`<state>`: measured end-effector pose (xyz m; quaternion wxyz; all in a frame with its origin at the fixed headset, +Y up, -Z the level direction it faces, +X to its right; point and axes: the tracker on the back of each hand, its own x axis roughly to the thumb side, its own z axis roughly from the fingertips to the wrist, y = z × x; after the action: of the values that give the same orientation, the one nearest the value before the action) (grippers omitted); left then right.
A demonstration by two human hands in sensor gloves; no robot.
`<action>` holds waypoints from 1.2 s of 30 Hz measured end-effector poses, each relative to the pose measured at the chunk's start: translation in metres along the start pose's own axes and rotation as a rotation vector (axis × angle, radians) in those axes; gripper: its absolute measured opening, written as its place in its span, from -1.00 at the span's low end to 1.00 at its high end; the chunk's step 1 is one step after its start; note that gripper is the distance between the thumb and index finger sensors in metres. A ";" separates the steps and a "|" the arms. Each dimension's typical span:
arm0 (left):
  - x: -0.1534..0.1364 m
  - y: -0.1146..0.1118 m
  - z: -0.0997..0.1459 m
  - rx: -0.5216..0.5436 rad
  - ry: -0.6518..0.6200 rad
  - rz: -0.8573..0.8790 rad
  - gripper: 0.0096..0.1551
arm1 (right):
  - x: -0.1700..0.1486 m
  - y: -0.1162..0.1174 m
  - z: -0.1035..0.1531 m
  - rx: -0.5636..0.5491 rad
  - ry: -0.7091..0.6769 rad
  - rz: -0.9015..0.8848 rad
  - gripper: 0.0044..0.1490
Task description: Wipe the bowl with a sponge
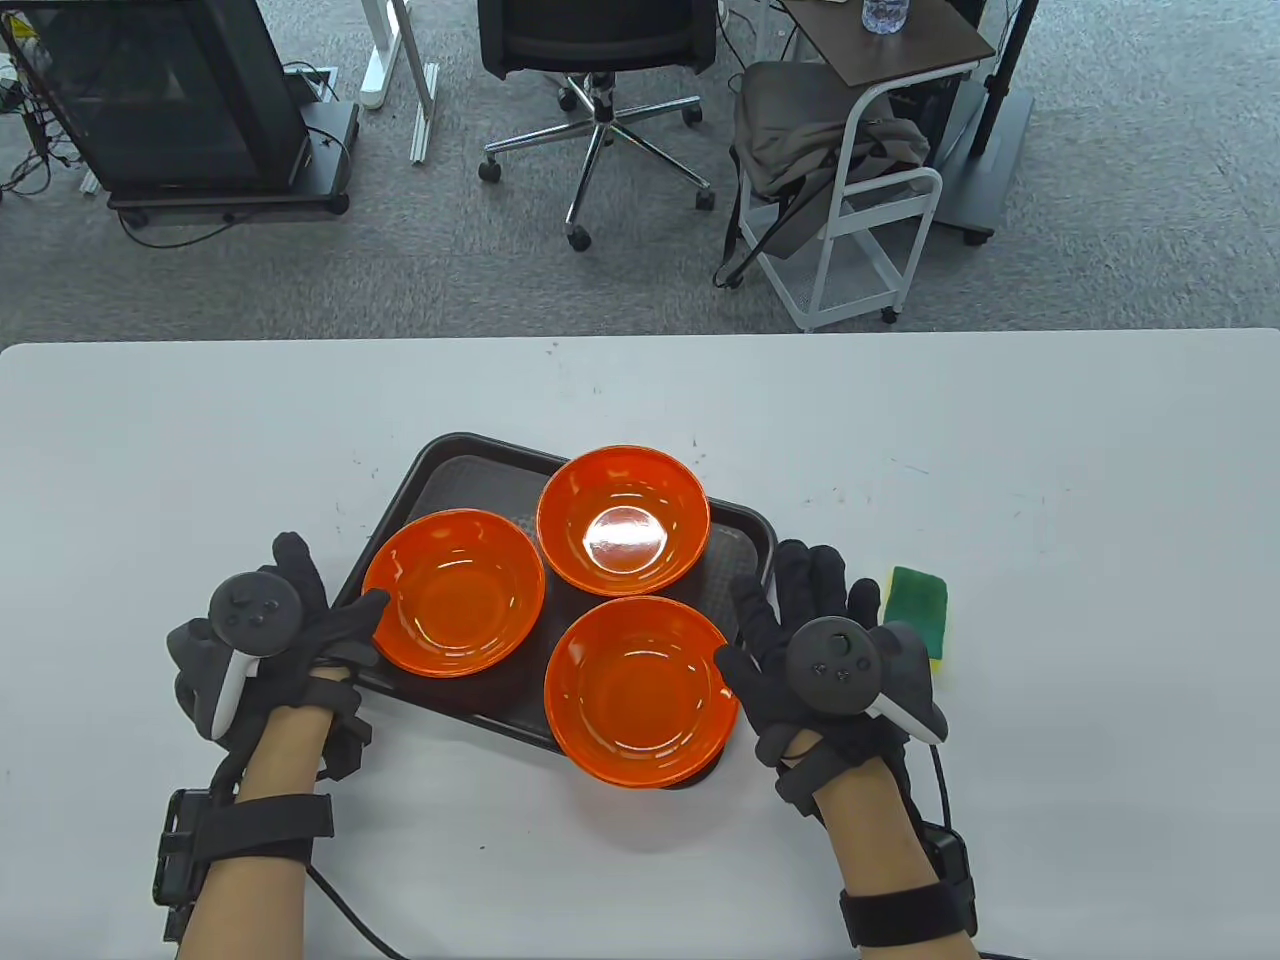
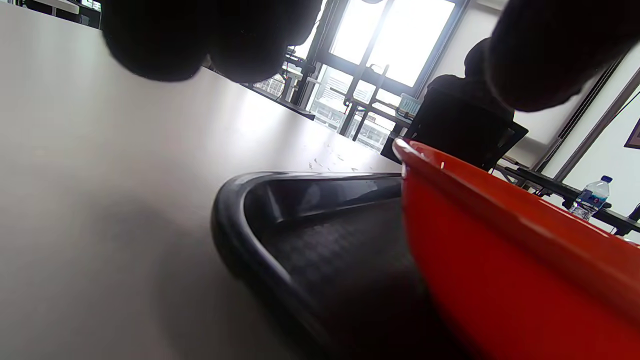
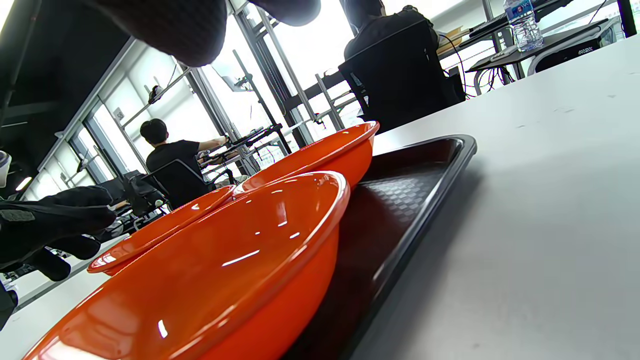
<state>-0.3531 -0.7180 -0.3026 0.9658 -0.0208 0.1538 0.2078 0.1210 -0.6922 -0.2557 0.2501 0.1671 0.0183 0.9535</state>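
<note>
A white table [image 1: 1000,450] fills the lower half of the table view, and beyond its far edge stand a black office chair [image 1: 600,60], a white wire cart [image 1: 860,230] with grey cloth draped over it, and a dark cabinet [image 1: 170,100] on the grey carpet. On the table lies one dark tray [image 1: 445,455], set at a slant, and it carries three orange bowls: one at the far side [image 1: 623,520] with a bright glare in its bottom, one to the left [image 1: 453,592], and one nearest the person [image 1: 640,692], which overhangs the tray's near edge. The three bowls sit close together, rims nearly touching. One sponge [image 1: 920,610], green on top with a yellow layer beneath, lies on the bare table just to the right of the tray, partly hidden behind the right hand's tracker. The left hand [image 1: 270,640] rests at the tray's left edge, fingers spread and loose, its thumb reaching to the rim of the left bowl; whether it touches the rim I cannot tell. It grips nothing. The right hand [image 1: 820,640] lies palm down between the tray and the sponge, fingers splayed and released, holding nothing, with its thumb close to the near bowl's rim. In the right wrist view the near bowl [image 3: 210,270] stands between the camera and the other two.
</note>
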 end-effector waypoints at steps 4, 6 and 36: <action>0.003 -0.007 -0.002 -0.019 -0.007 -0.021 0.16 | -0.001 0.000 0.000 0.003 0.006 0.001 -0.15; 0.006 -0.010 -0.003 -0.035 -0.010 -0.034 0.15 | -0.001 -0.001 0.000 0.003 0.007 0.001 -0.16; -0.007 -0.023 -0.006 -0.119 0.024 0.388 -0.11 | -0.013 -0.011 0.002 -0.029 0.046 -0.027 -0.16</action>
<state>-0.3511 -0.7421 -0.3065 0.9027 -0.0506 0.1539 0.3985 0.1371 -0.6889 -0.2589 0.2647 0.1411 0.0123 0.9539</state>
